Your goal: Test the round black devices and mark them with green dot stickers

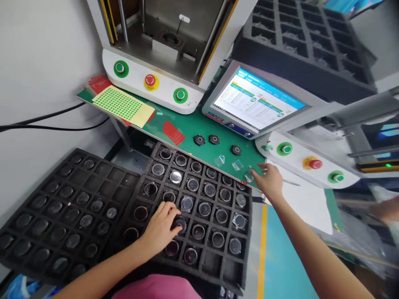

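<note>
My left hand (162, 226) is over the right black foam tray (213, 261), its thumb and fingers apart around a round watch-like part (180, 225) in a compartment. The thumb overlaps that part's edge; whether it presses on it I cannot tell. My right hand (269, 180) is at the green bench edge, fingers spread, thumb beside a small clear plastic piece (249, 176). Two more clear pieces, one of them a folded film (237, 165), lie to its left. Several round black parts (236, 150) sit behind them on the green mat (193, 155).
Another foam tray (116, 195) of round parts adjoins on the left. Behind stand a press (149, 81) with buttons, a lit screen (255, 99) and a stacked foam tray (299, 66). Sticker sheets (123, 106) and white paper (307, 203) lie on the bench. Another person's hand (388, 207) shows at right.
</note>
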`<state>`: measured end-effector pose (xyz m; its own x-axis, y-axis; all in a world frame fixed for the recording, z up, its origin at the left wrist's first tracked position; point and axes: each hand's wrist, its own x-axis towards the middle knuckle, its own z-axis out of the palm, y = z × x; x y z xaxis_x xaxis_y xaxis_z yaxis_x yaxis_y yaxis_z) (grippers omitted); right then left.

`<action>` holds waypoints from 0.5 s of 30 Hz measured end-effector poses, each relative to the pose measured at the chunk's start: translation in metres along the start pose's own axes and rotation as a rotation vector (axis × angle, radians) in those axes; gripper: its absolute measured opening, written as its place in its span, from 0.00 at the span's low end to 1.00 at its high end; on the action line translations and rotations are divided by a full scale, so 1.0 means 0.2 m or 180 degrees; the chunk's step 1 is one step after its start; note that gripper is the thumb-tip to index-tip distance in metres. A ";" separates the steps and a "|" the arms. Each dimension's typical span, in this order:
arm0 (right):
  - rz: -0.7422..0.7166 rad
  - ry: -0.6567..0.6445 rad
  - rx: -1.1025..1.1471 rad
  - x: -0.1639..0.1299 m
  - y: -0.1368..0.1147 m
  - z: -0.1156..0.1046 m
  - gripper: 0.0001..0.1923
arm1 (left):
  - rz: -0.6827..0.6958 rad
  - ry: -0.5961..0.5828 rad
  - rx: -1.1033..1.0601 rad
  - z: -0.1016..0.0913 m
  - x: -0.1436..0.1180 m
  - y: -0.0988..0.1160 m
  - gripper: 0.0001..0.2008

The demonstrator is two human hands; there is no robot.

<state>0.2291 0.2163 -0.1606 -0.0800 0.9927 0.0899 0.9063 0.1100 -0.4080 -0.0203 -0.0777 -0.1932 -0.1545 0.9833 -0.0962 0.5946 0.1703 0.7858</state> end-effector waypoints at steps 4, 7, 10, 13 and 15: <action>-0.0926 -0.0334 0.0057 0.09 -0.33 0.07 0.10 | 0.0581 0.0947 0.0318 -0.23 0.35 -0.03 0.03; -0.1892 -0.0953 0.0168 0.16 -0.68 0.21 0.07 | 0.0164 0.1593 0.0715 -0.47 0.78 -0.10 0.06; -0.2640 -0.1434 0.0167 0.22 -1.01 0.37 0.05 | -0.0229 0.1809 0.0915 -0.62 1.14 -0.22 0.07; -0.3047 -0.1625 0.0116 0.28 -1.25 0.52 0.07 | -0.0469 0.1833 0.1042 -0.65 1.29 -0.33 0.06; -0.3205 -0.1712 0.0097 0.33 -1.34 0.61 0.10 | -0.0556 0.1844 0.1098 -0.63 1.31 -0.37 0.05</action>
<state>-0.0697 0.2573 -0.1561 -0.9387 0.3445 -0.0091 0.3201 0.8618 -0.3935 -0.2041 0.1595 -0.1996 -0.6098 0.7633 0.2133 0.7246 0.4279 0.5402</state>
